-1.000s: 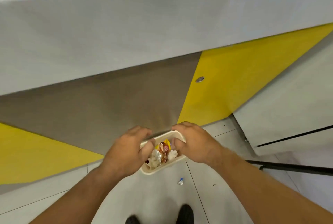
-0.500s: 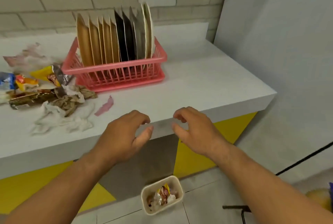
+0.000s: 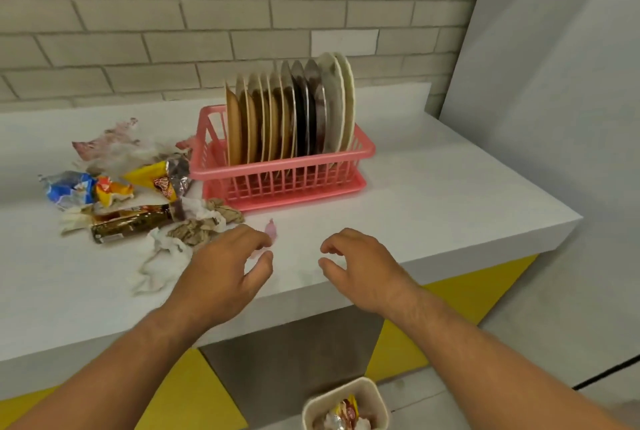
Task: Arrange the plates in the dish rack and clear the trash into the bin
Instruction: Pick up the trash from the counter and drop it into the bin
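Risk: light wrappers may be spilled on the carry, as the bin [image 3: 346, 386] stands low on the floor below the counter [image 3: 450, 194]; the thin pink scrap [image 3: 270, 227] may be missed.
Trash [image 3: 131, 194]: crumpled tissue and glossy foil, heaped left of the dish rack [image 3: 277, 184].
Plates [image 3: 291, 118]: round, stood on edge in the slatted pink plastic.
Left hand [image 3: 225, 267], right hand [image 3: 360, 267]: loosely curled, nothing held.
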Demonstrator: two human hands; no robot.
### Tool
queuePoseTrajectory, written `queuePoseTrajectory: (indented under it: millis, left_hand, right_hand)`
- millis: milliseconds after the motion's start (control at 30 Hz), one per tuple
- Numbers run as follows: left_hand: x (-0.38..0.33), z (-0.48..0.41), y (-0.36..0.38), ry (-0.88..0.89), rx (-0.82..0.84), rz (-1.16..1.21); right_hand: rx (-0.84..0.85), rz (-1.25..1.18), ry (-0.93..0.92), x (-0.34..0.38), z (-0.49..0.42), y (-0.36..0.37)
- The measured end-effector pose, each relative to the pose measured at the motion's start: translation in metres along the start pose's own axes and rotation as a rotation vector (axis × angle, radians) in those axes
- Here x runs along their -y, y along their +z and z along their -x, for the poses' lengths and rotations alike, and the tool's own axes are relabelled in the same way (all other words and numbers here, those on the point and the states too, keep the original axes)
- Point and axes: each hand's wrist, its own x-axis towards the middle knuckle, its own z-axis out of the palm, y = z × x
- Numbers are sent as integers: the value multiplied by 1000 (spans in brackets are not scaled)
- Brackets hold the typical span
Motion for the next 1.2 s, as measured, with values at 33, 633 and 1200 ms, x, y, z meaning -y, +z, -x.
queuePoseTrajectory:
  millis: [33, 633, 1200]
  left_hand:
    - [15, -4, -7, -11, -3, -17]
    - [152, -55, -40, -11, 149, -113]
    - [139, -73, -28, 33, 30, -160]
  right_hand:
    - [10, 2, 13, 10, -9, 8]
    - [143, 327, 220, 71, -122, 96]
    - [-4, -109, 220, 78, -111, 70]
